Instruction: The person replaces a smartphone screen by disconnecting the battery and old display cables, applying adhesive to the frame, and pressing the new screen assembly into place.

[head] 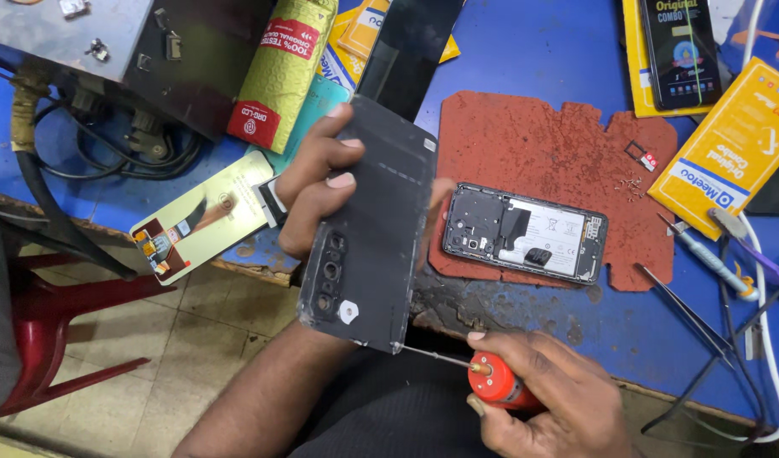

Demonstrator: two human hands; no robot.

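The dark phone back cover (pixel 368 225) stood near the centre of the frame, tilted with its inner face toward the camera, camera cut-outs at its lower end and a small white patch close to the bottom corner. It looked like a thin moulded panel: light, somewhat flexible, probably easy to crack or bend near the cut-outs and liable to slip on its smooth face, so holding it by its long edges seemed the safest way. The left hand (pixel 317 182) had it so, the grip clamped on the cover with fingers curled over the left edge onto the inner face and the thumb hidden behind. At the lower right, the right hand (pixel 550 399) had its grip closed around a red-handled screwdriver (pixel 495 383), whose thin shaft pointed left with its tip touching or just beside the cover's bottom corner; I could not tell which. Right of the cover, an opened phone body (pixel 525 233) lay with battery and board exposed on a worn red mat (pixel 559 144), with a few tiny screws (pixel 631 185) and a small tray (pixel 639 155) near the mat's right edge. The mat lay on a blue surface (pixel 525 51). Tweezers (pixel 686 314) and a second tool lay at the right, a yellow box (pixel 733 144) at the upper right, and a loose display panel (pixel 198 216) at the left edge.
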